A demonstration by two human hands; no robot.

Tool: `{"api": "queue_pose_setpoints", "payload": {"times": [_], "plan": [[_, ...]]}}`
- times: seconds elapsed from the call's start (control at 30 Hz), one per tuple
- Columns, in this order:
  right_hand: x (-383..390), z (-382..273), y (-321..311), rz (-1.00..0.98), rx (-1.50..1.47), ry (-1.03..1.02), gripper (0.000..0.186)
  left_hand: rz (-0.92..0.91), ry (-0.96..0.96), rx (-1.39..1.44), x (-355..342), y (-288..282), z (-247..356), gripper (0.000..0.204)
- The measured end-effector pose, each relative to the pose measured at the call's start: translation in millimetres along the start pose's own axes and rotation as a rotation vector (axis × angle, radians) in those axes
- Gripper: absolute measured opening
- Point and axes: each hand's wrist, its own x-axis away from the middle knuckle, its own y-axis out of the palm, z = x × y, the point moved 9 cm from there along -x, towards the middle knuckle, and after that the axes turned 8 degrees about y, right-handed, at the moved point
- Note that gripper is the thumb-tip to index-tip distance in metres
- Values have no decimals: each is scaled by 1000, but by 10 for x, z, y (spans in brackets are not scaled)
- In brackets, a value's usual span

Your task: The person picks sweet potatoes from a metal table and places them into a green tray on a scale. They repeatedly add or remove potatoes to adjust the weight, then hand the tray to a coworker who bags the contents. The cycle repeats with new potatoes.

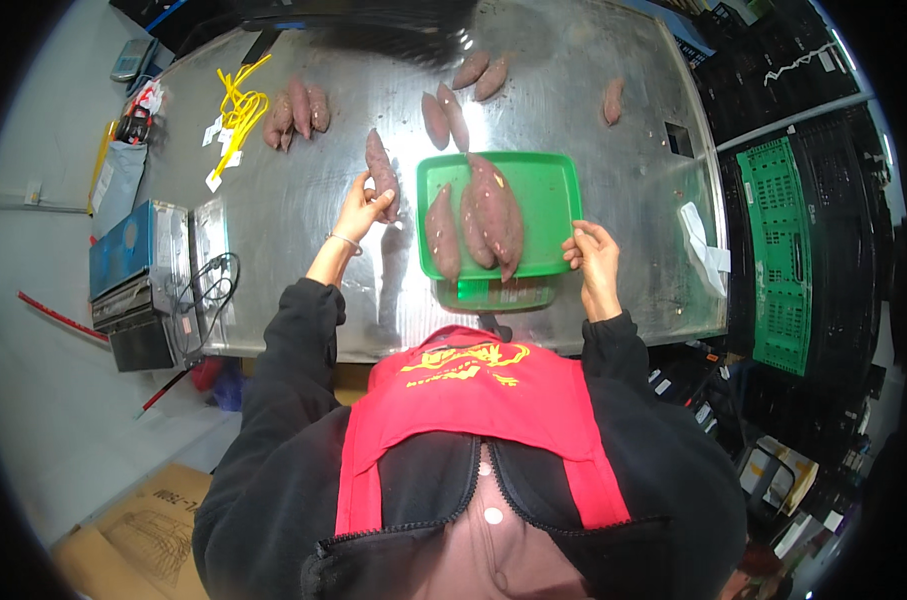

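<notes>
My left hand (357, 218) grips a long sweet potato (379, 165) by its near end, left of a green tray (553, 175). In the tray lie a sweet potato (441, 235) at the left and a larger one (498, 215) with pale spots, pressed against a smaller one (476, 228). My right hand (595, 262) has its fingers curled at the tray's right rim. Beneath the near edge of the tray, a shiny, mostly hidden base (498, 294) shows.
Sweet potatoes lie in a cluster (299, 108) at the far left, in pairs beyond the tray (445, 115), and singly at the far right (613, 101). Yellow straps with white tags (241, 115) lie left. White paper (704, 248) rests near the metal table's (653, 180) right edge.
</notes>
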Motion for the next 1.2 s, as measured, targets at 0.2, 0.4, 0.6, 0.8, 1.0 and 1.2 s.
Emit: {"api": "queue_pose_setpoints", "payload": {"times": [0.2, 0.4, 0.6, 0.8, 1.0, 1.2], "plan": [[-447, -168, -195, 137, 78, 38, 24, -13, -130, -159, -889, -21, -452, 77], [-1163, -464, -164, 88, 103, -50, 23, 9, -47, -291, -1484, 31, -799, 83], [-2397, -507, -494, 187, 152, -80, 18, 104, 105, -439, -1382, 26, -652, 69], [-3543, -543, -1005, 640, 493, -46, 53, 189, -22, -51, -794, -57, -523, 64], [-3729, -703, -943, 792, 782, -27, 57, 287, -77, -72, -92, -307, -429, 58], [-3385, -849, -798, 839, 969, -255, 48, 368, -136, -61, 420, -450, -543, 52]]}}
